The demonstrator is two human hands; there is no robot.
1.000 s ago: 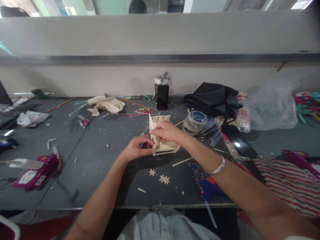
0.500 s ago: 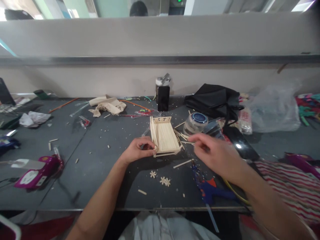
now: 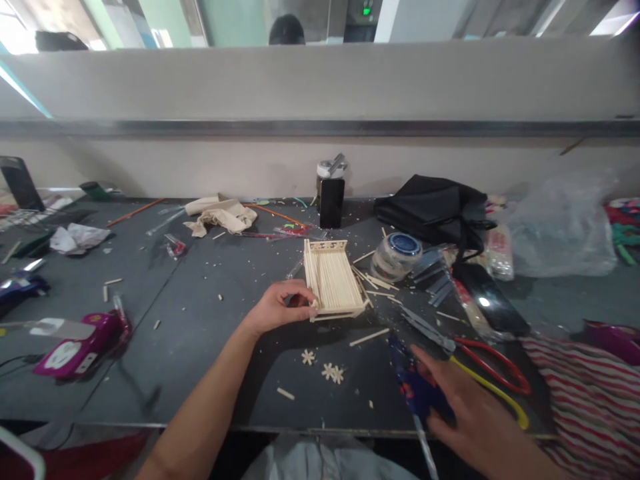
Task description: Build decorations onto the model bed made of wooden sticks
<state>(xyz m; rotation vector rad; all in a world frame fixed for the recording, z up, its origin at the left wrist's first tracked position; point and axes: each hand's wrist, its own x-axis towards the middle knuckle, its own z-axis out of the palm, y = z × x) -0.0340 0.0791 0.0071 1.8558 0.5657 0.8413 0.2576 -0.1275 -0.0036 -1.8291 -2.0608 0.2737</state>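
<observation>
R hand (image 3: 467, 407), fingers wide, is nearest the blue glue gun (image 3: 411, 385), at 9 o'c, tip to 11. L hand (image 3: 273, 308) pinches stick frame (image 3: 336, 279) at its 7 o'c corner.

Indoor lighting, moderate and diffuse, with the brightest areas at the windows (image 3: 160, 37) along the top edge. Soft shadows fall on the dark bench (image 3: 200, 360) beneath the left forearm (image 3: 215, 380). 1 compact glare spot marks the black phone (image 3: 487, 297) at right. The right hand (image 3: 463, 400) is slightly blurred; the outer edges appear stretched and soft.
</observation>
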